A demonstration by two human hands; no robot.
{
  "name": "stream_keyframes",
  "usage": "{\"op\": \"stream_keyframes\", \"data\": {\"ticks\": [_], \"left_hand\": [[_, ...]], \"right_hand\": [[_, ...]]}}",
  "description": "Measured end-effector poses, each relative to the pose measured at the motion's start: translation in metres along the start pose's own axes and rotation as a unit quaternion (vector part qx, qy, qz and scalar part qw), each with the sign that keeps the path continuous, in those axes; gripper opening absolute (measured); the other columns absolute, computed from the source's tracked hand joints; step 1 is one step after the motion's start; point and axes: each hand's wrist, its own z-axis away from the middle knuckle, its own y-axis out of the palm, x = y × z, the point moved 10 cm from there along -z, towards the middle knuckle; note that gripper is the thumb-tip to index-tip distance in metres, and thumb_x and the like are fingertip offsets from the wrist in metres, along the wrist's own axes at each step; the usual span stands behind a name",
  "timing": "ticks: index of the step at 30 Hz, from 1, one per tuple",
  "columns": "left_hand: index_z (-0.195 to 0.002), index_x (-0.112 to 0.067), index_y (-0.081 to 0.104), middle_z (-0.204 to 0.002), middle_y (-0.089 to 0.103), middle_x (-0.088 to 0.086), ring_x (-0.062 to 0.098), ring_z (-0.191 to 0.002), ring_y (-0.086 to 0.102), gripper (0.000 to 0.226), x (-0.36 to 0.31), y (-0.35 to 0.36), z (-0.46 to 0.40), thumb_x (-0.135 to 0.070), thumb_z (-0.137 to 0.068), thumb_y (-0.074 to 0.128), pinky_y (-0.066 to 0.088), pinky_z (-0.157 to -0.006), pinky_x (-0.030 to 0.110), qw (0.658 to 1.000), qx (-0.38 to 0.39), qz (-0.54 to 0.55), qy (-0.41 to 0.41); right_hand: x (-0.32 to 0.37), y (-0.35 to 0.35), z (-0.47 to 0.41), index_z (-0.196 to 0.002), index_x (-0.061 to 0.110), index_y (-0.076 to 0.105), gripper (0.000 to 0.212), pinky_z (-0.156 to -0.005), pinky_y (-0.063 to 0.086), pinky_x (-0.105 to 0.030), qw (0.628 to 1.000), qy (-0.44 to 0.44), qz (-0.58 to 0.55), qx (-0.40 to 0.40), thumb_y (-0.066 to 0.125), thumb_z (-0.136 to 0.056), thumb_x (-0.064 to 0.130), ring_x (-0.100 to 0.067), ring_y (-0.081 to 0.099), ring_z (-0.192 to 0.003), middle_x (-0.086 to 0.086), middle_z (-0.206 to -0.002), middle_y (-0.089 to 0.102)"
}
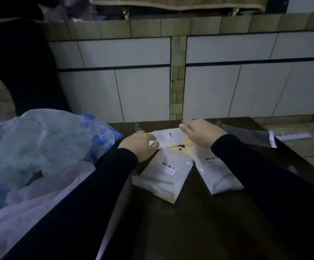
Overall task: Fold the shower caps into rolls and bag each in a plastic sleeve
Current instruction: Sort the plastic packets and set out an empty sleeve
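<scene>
A white bagged sleeve with a barcode label (pixel 169 137) lies crosswise at the far middle of the dark table (pixel 199 222). My left hand (pixel 141 145) pinches its left end, thumb on top. My right hand (pixel 201 132) rests flat on its right end, fingers together. Two more filled sleeves lie nearer me: one with a barcode (pixel 166 177) in the middle, one (pixel 216 171) to its right, partly under my right sleeve. A heap of loose shower caps (pixel 39 147), pale green and blue floral, fills the left.
A stack of clear empty plastic sleeves (pixel 250 136) lies at the table's far right corner. A white strip (pixel 293 136) lies on the tiled floor beyond it. White cabinet doors (pixel 227 87) stand behind the table. Pale plastic sheeting (pixel 30 203) drapes the near left.
</scene>
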Motion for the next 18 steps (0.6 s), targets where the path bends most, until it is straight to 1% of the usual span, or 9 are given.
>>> {"op": "stream_keyframes", "data": {"ticks": [3, 5, 8, 10, 12, 15, 18], "left_hand": [[-0.134, -0.026, 0.055, -0.131, 0.06, 0.002, 0.016, -0.113, 0.055, 0.043, -0.001, 0.017, -0.003, -0.048, -0.098, 0.047, 0.041, -0.089, 0.025, 0.998, 0.062, 0.014, -0.014], [-0.137, -0.027, 0.052, -0.133, 0.058, 0.001, 0.016, -0.115, 0.055, 0.052, -0.001, 0.026, 0.001, -0.056, -0.093, 0.051, 0.041, -0.088, 0.025, 0.995, 0.09, 0.041, -0.029], [-0.142, -0.03, 0.045, -0.139, 0.053, 0.002, 0.019, -0.123, 0.051, 0.068, -0.005, 0.034, 0.004, -0.062, -0.084, 0.06, 0.044, -0.094, 0.028, 0.992, 0.097, 0.071, -0.036], [-0.145, -0.031, 0.04, -0.146, 0.046, 0.003, 0.021, -0.128, 0.048, 0.076, -0.008, 0.04, 0.008, -0.063, -0.08, 0.065, 0.045, -0.1, 0.031, 0.992, 0.108, 0.062, -0.03], [-0.146, -0.032, 0.038, -0.149, 0.041, 0.004, 0.022, -0.131, 0.045, 0.082, -0.009, 0.045, 0.01, -0.065, -0.076, 0.068, 0.045, -0.102, 0.033, 0.993, 0.109, 0.044, -0.028], [-0.145, -0.032, 0.04, -0.146, 0.042, 0.004, 0.023, -0.13, 0.045, 0.083, -0.008, 0.048, 0.013, -0.067, -0.074, 0.068, 0.045, -0.103, 0.035, 0.994, 0.103, 0.026, -0.029], [-0.142, -0.032, 0.044, -0.143, 0.044, 0.004, 0.022, -0.128, 0.046, 0.08, -0.006, 0.049, 0.015, -0.066, -0.074, 0.069, 0.045, -0.102, 0.033, 0.994, 0.092, 0.034, -0.037]], "right_hand": [[-0.008, 0.009, 0.007, -0.133, 0.008, 0.051, 0.048, -0.1, 0.04, -0.04, 1.0, 0.015, -0.01, 0.008, 0.027, -0.104, 0.038, -0.027, 0.052, -0.12, -0.013, -0.133, 0.055], [-0.013, 0.012, 0.016, -0.133, 0.01, 0.051, 0.044, -0.098, 0.041, -0.038, 0.999, 0.033, -0.021, 0.016, 0.032, -0.103, 0.038, -0.027, 0.053, -0.119, -0.012, -0.133, 0.056], [-0.021, 0.008, 0.026, -0.135, 0.01, 0.05, 0.044, -0.097, 0.042, -0.039, 0.998, 0.053, -0.026, -0.002, 0.039, -0.102, 0.036, -0.028, 0.053, -0.119, -0.013, -0.134, 0.055], [-0.028, 0.006, 0.032, -0.142, 0.012, 0.045, 0.048, -0.099, 0.041, -0.036, 0.998, 0.065, -0.022, -0.016, 0.044, -0.1, 0.036, -0.026, 0.05, -0.124, -0.011, -0.141, 0.051], [-0.035, 0.006, 0.039, -0.145, 0.016, 0.04, 0.053, -0.101, 0.04, -0.034, 0.996, 0.082, -0.031, -0.031, 0.049, -0.097, 0.035, -0.024, 0.047, -0.129, -0.006, -0.146, 0.047], [-0.05, 0.009, 0.05, -0.144, 0.019, 0.043, 0.054, -0.099, 0.043, -0.033, 0.99, 0.119, -0.057, -0.057, 0.056, -0.093, 0.032, -0.022, 0.05, -0.126, -0.004, -0.143, 0.049], [-0.065, 0.013, 0.058, -0.139, 0.016, 0.048, 0.053, -0.098, 0.044, -0.033, 0.981, 0.164, -0.058, -0.089, 0.06, -0.09, 0.032, -0.022, 0.053, -0.122, -0.006, -0.137, 0.055]]}}
